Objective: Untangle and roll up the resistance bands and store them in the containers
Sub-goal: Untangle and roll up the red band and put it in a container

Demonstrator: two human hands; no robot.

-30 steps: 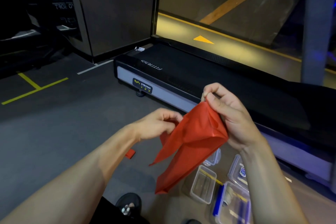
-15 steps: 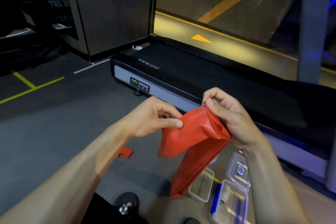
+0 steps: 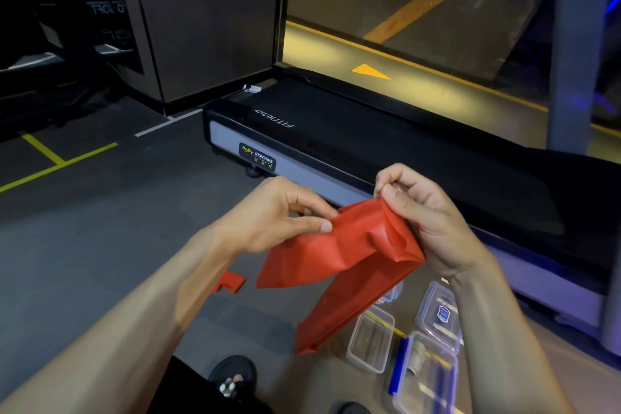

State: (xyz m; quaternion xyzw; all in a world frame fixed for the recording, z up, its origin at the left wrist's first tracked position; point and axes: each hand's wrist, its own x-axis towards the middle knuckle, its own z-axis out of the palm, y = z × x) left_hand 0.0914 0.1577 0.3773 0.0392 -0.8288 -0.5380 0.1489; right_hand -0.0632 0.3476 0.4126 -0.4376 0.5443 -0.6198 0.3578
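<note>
Red resistance band (image 3: 339,255) held up in mid-air between two hands, its loose end hanging down toward the floor. Left hand (image 3: 282,215) pinches one wrinkled edge between thumb and fingers; right hand (image 3: 423,215) pinches the bunched top corner. Below sit clear plastic containers (image 3: 371,338), one with a blue clip. A small red piece (image 3: 231,282) lies on the grey floor (image 3: 100,245) near a black treadmill (image 3: 386,141).

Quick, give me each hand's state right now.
Left hand: pinches an edge of the red resistance band between thumb and fingers.
Right hand: fingers curled, grips the band's bunched top end.
</note>
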